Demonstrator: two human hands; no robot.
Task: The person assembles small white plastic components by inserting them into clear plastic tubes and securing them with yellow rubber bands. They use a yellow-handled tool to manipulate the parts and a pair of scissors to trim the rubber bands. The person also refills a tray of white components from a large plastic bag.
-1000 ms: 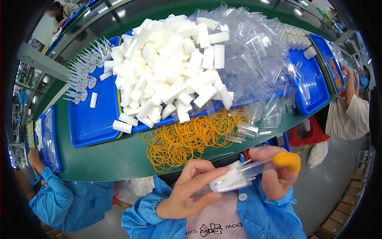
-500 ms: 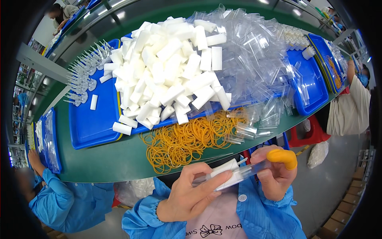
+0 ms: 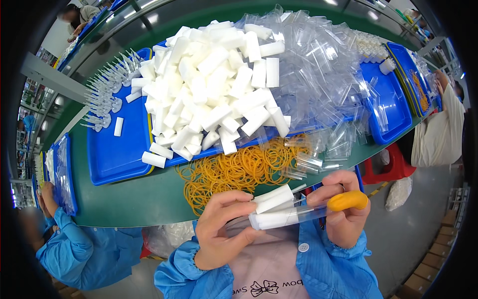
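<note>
In front of my chest, my left hand (image 3: pixel 219 231) pinches a white foam block (image 3: pixel 274 199) and the end of a clear plastic sleeve (image 3: pixel 312 214). Its fingers are above and its thumb below. A second white piece (image 3: pixel 276 219) lies alongside, within or behind the clear plastic; which one I cannot tell. Thin clear rods (image 3: pixel 298 188) stick out beside the foam toward the right. My right hand (image 3: pixel 346 219), a yellow finger cot (image 3: pixel 348 201) on one finger, is closed on the sleeve's other end. Part of that grip is hidden by the fingers.
Orange rubber bands (image 3: pixel 239 169) lie loose on the green table (image 3: pixel 124 204). Behind them are heaped white foam blocks (image 3: pixel 199 84) and clear plastic sleeves (image 3: pixel 318 65). A blue tray (image 3: pixel 114 159) at left holds clear spiked parts (image 3: pixel 102 102). Co-workers sit at both sides.
My left thumb has come off the front of the foam and moved down, and the left grip is wider. The foam block sits higher and the pieces look more spread. My right fingers have shifted upward.
</note>
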